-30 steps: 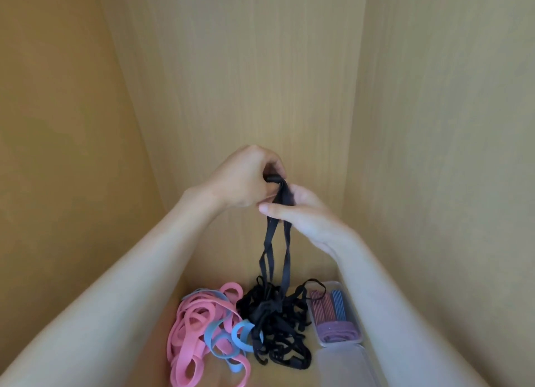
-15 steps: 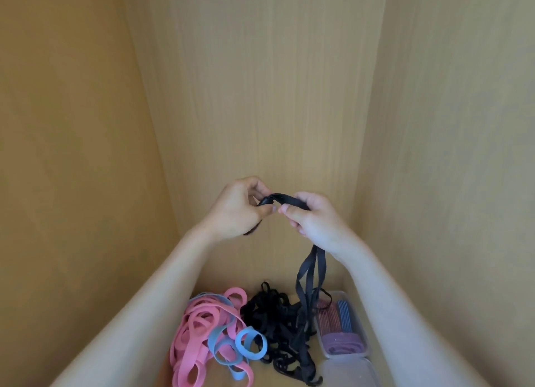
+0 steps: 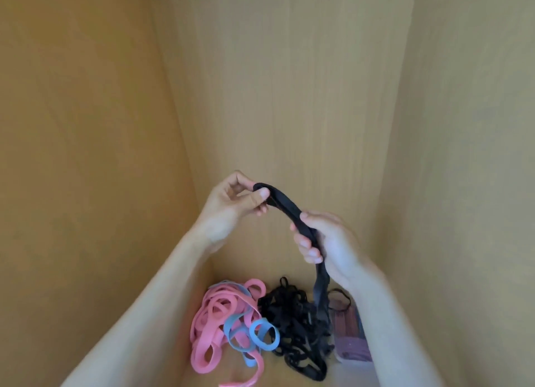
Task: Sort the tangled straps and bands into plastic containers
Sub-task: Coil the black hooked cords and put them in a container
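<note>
Overhead, the black strap point(image 3: 285, 208) arcs between both hands, well above the surface point(image 3: 278, 372). The left hand point(image 3: 231, 204) pinches its upper end between thumb and curled fingers point(image 3: 260, 195). The right hand point(image 3: 330, 242) is wrapped around it lower down, fingers point(image 3: 308, 246) closed over the webbing. From the right hand the strap hangs almost straight down, and its lower part reaches the black tangle point(image 3: 295, 326); whether it is knotted in there or only lying on top cannot be told. The move ahead probably turns on that vertical run, since the free end is high at the left and the caught end is directly below the right hand. The right hand is nearer the tangle and nearer the plastic container point(image 3: 344, 363), which sits just beside the tangle on the right, partly hidden by the right forearm and already holding some bands. Pink bands point(image 3: 211, 326) and blue bands point(image 3: 262, 333) lie in a heap touching the tangle on the left. Wooden walls point(image 3: 289, 97) close in on three sides, so the open room for drawing the strap clear is upward and toward the person.
</note>
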### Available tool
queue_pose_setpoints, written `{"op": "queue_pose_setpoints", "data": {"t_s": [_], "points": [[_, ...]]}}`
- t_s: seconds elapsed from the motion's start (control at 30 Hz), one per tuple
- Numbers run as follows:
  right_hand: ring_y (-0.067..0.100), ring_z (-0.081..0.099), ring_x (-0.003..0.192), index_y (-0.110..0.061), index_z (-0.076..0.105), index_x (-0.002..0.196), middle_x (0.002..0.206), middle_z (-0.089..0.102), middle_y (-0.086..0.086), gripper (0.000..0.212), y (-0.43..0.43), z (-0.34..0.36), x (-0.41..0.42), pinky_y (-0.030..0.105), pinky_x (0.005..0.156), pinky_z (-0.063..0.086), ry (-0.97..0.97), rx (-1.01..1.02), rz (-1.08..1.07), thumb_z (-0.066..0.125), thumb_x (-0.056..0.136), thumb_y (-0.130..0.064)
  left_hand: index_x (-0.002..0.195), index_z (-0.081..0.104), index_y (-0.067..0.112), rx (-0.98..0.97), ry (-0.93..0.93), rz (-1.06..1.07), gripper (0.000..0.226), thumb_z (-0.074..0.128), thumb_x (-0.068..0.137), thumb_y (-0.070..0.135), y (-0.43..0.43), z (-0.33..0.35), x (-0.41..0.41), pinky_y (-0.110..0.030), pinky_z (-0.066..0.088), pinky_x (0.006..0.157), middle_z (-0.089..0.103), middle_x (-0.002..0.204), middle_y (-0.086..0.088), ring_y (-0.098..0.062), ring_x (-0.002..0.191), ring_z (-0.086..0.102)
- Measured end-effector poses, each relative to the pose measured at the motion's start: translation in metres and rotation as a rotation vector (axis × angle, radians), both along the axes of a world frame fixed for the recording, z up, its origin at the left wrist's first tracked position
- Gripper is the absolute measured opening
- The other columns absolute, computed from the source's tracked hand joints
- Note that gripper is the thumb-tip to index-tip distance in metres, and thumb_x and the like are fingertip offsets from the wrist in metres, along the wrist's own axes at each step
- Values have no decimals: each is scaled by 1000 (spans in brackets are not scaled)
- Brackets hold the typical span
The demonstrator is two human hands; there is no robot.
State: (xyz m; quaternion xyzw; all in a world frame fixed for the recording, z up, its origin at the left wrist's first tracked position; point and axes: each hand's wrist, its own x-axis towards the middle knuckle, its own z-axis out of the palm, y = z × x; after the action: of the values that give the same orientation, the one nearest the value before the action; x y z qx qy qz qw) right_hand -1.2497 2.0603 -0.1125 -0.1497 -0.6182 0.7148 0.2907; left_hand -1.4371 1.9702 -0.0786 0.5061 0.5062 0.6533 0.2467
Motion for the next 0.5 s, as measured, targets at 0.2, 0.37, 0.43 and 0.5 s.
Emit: {"op": "queue_pose_setpoints", "data": {"t_s": [0.2, 0.37, 0.43, 0.5], "points": [[15, 33, 45, -8, 61, 80, 58, 47, 5, 31, -13, -20, -11, 24, 42, 25, 74, -107, 31, 46, 105, -19, 86, 55, 9, 94, -303, 82, 22, 75, 78, 9, 10, -7, 30, -27, 58, 83, 69, 92, -13, -23, 89, 72], [16, 37, 46, -10, 68, 80, 60, 49, 7, 31, -20, -24, -10, 25, 47, 29, 110, -115, 88, 50, 104, -18, 85, 55, 12, 75, -419, 120, 20, 75, 81, 17, -3, -8, 54, -26, 57, 69, 71, 91, -15, -23, 83, 71], [17, 37, 47, -10, 69, 82, 61, 50, 7, 27, -22, -31, -12, 25, 48, 30, 109, -145, 140, 54, 103, -20, 85, 57, 12, 46, -403, 153, 22, 76, 83, 23, -11, -15, 60, -26, 53, 61, 68, 90, -16, -23, 72, 66], [18, 38, 49, -11, 71, 84, 63, 51, 6, 21, -22, -37, -14, 25, 49, 32, 104, -148, 192, 60, 96, -25, 93, 60, 9, 29, -412, 171, 27, 76, 83, 28, -18, -20, 65, -29, 48, 61, 65, 89, -16, -21, 66, 58]]}}
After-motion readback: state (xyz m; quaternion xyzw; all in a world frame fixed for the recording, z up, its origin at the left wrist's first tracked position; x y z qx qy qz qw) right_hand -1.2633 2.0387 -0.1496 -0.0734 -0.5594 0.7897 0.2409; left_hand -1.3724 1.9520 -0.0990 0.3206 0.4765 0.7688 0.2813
